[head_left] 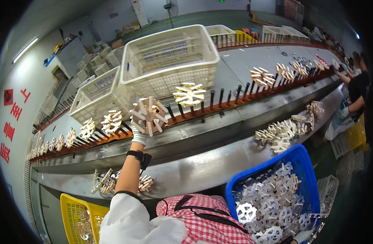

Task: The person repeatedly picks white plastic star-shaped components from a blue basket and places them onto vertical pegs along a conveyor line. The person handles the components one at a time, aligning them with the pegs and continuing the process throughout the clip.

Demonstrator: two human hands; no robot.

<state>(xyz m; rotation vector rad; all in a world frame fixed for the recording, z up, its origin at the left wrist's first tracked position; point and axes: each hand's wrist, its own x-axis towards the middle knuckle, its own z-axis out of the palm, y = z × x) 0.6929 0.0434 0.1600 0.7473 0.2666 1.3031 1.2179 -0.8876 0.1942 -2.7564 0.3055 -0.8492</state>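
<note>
My left hand (139,137), in a pale glove, reaches forward to the row of pegs. Its fingers are closed on the underside of a round metal part with prongs (149,117), coppery at its centre. Another such part, a shiny pronged disc (189,94), sits on the pegs to its right, and a similar disc (112,121) stands to its left. At the lower right edge, my gloved right hand (303,236) is beside a blue basket (312,171) heaped with flat spoked metal discs (271,203). Its fingers are mostly hidden, with thin metal pieces near it.
Black upright pegs (212,97) line the brown rail along the bench. Large white crates (170,77) stand behind it. Loose pronged parts (282,132) lie on the lower metal ledge (202,164). A yellow basket (68,203) stands lower left. Other people (357,89) work at far right.
</note>
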